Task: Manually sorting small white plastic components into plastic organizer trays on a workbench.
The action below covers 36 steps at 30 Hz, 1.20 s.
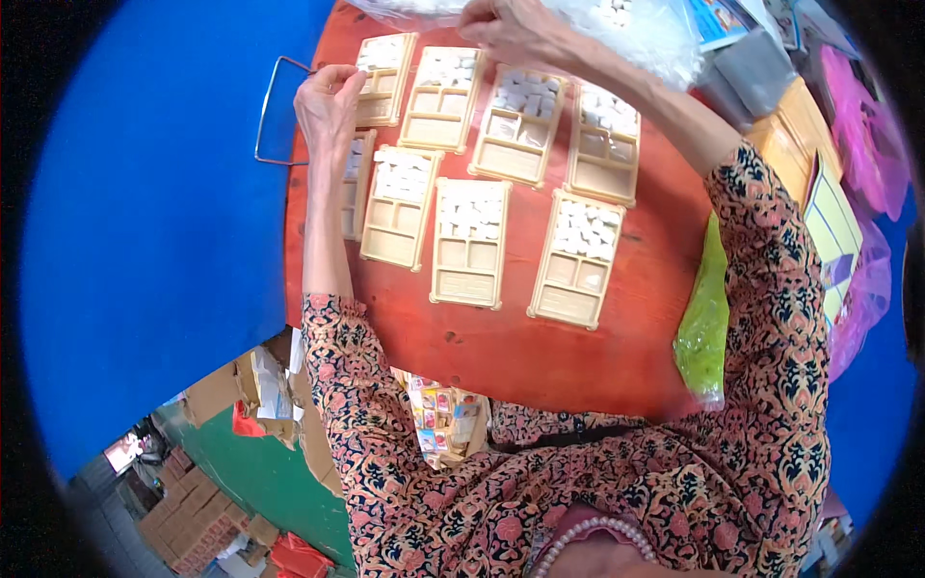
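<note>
On a round, red-brown wooden table (540, 356) lie eight shallow beige plastic trays (470, 243), each split into compartments, set in two rough rows. Small white square pieces (472, 212) fill the far compartments of most trays, while the nearer compartments look bare.

The left hand (328, 101) hovers at the far left edge of the table, between the top-left tray (385, 65) and the tray (355, 183) just below it. Its thumb and forefinger are pressed together near the top-left tray's corner, seemingly pinching something small and pale, though what it is I cannot tell.

The right hand (515, 31) reaches to the far side of the table, its fingers curled against a clear plastic bag (636, 29) holding more white pieces; whether it grips the bag or a piece inside is not clear.

A bent wire handle (275, 111) juts off the table's left edge. A bright green plastic bag (705, 323) lies at the right rim beside the patterned sleeve (780, 289). Pink bags (867, 135) and a yellow box (805, 144) crowd the far right.
</note>
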### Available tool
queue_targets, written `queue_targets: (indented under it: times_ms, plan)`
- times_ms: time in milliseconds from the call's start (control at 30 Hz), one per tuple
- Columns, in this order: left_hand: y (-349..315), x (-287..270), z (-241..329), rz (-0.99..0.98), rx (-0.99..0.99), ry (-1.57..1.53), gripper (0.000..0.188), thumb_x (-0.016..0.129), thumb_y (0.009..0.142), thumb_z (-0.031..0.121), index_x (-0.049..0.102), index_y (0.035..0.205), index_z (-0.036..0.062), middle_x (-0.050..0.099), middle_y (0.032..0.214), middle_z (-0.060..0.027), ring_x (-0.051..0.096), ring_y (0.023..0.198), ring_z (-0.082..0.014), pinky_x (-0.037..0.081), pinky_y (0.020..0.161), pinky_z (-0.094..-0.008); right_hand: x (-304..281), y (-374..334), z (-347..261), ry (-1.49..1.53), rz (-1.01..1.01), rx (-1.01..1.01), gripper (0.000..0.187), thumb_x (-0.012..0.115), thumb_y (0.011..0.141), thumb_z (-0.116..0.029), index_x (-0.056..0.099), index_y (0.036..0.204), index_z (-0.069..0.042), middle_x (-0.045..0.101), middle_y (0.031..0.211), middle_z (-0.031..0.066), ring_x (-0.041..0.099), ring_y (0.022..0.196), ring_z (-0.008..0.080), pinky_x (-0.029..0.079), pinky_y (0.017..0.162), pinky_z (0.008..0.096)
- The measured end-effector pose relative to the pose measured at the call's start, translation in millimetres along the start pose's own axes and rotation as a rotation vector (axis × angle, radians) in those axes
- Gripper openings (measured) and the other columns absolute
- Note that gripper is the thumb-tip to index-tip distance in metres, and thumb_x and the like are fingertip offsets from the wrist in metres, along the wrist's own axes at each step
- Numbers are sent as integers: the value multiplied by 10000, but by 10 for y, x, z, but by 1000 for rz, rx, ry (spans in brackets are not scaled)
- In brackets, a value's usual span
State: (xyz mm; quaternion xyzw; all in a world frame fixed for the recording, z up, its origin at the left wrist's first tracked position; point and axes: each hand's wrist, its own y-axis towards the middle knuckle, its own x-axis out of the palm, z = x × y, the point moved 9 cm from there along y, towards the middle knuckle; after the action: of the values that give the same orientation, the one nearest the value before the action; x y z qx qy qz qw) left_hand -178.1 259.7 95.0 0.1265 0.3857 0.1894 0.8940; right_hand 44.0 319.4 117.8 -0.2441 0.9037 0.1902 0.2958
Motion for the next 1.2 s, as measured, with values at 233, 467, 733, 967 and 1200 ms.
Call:
queue_targets:
  times_ms: [233,467,733,967,1200]
  plan:
    - [-34,80,330,-45,163,53,164,664,741,135,662,828,-5,660,829,-143,635,757,-269,471,696,-338,-156,63,-311,-37,23,-118,178,578,745,-85,659,842,40,643,710,189,602,600,244,480,575,343]
    - [-175,415,937,-139,332,-122,112,679,741,98,657,802,7,646,804,-109,630,741,-263,468,651,-338,-382,-195,-158,-113,59,-192,179,584,746,-93,660,838,41,644,704,183,608,608,237,486,583,335]
    - [-361,1037,1579,-274,538,-56,103,683,717,77,663,787,4,623,752,-106,592,736,-274,460,677,-358,-563,-268,421,195,-30,0,183,607,732,-110,665,827,35,645,704,175,632,649,239,496,597,341]
    - [-488,1307,1872,-298,635,-63,95,693,699,67,669,773,12,612,732,-107,582,731,-277,460,690,-364,-711,-521,355,65,-103,-40,182,611,741,-122,661,839,22,638,704,172,624,649,253,493,596,351]
    - [-493,1444,1852,-297,692,58,103,691,679,57,679,775,19,613,739,-104,568,718,-282,446,711,-366,-720,-618,429,-58,-173,-89,181,613,750,-133,658,849,12,633,704,170,617,649,266,490,596,359]
